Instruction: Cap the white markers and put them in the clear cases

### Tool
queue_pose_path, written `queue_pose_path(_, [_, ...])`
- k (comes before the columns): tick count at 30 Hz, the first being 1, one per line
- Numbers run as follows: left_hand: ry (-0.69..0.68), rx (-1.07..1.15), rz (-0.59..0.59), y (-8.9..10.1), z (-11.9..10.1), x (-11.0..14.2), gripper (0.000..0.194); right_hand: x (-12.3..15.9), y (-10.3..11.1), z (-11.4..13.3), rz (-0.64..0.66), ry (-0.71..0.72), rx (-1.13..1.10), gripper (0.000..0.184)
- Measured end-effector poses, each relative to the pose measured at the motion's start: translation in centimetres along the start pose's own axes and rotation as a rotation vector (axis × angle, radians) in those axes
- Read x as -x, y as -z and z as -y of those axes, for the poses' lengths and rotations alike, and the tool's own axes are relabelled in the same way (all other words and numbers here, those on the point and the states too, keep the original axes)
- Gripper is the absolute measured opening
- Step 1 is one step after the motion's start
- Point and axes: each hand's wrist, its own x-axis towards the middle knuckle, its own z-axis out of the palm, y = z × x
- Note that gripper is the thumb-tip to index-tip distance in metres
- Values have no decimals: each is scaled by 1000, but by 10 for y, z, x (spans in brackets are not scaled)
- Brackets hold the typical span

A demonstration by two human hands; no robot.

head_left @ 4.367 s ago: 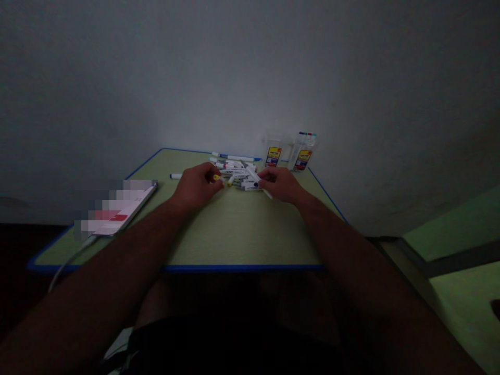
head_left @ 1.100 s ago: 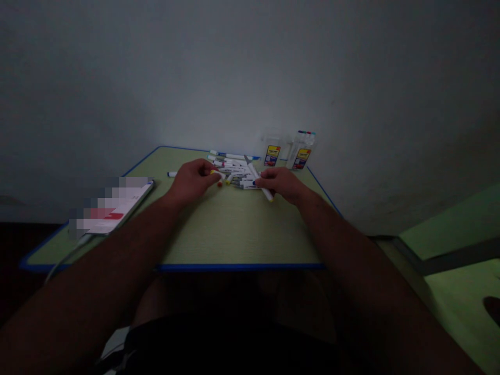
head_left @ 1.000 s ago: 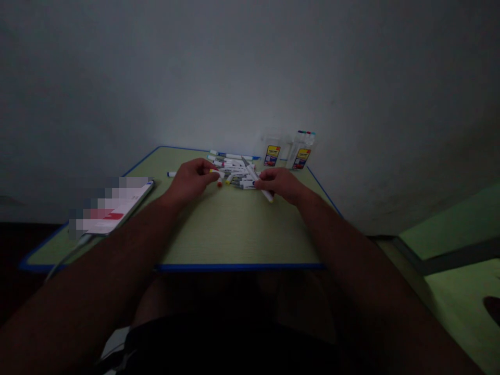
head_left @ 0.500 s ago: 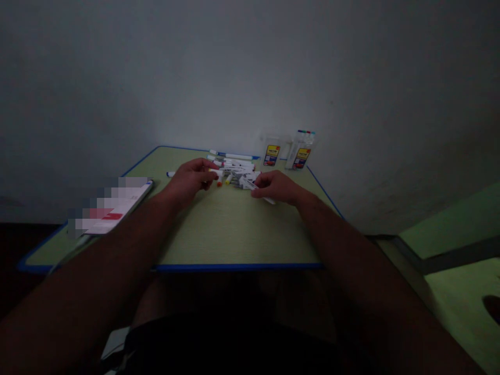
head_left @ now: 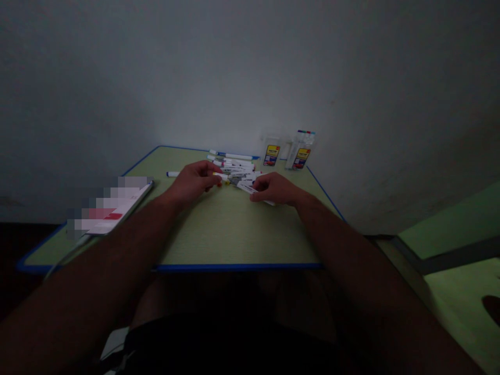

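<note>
Head view: the one view here, dim, with both hands over the table (head_left: 234, 237).
Cap and tip: the marker's grey tip seems to face the cap across a small gap or none; I cannot tell whether they touch. To handle them well, I would bring both onto one straight line, keep the cap steady and let the marker do the moving; a crooked angle could scrape the tip.
Left hand (head_left: 191, 180): nearly closed, thumb and fingers pinching a small white and yellow cap (head_left: 221, 177).
Right hand (head_left: 276, 188): closed in a pinch around a white marker (head_left: 247, 188), which slants up toward the left hand, its back end poking out below the palm.
Loose markers (head_left: 238, 165): heaped just beyond both hands, close enough to snag a fingertip, so a little lift would help.
Clear boxes (head_left: 271, 152): two, standing near the wall, behind the right hand.
</note>
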Motion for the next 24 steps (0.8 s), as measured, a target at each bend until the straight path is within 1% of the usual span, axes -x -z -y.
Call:
queue_pose_path(5, [7,-62,25,-1,-1,2,19,0,-1,1,8,-9,19,22])
queue_pose_path(12, [15,-63,79,-2,-4,4,22,-1,-3,3,-6,22,88,20])
queue_pose_path(18, [-14,-58,110,-2,0,3,25,-4,-6,-3,-85,68,87,23])
queue_pose_path(24, [-25,-64,107,-1,2,2,27,-8,-8,-9,-162,94,53,25])
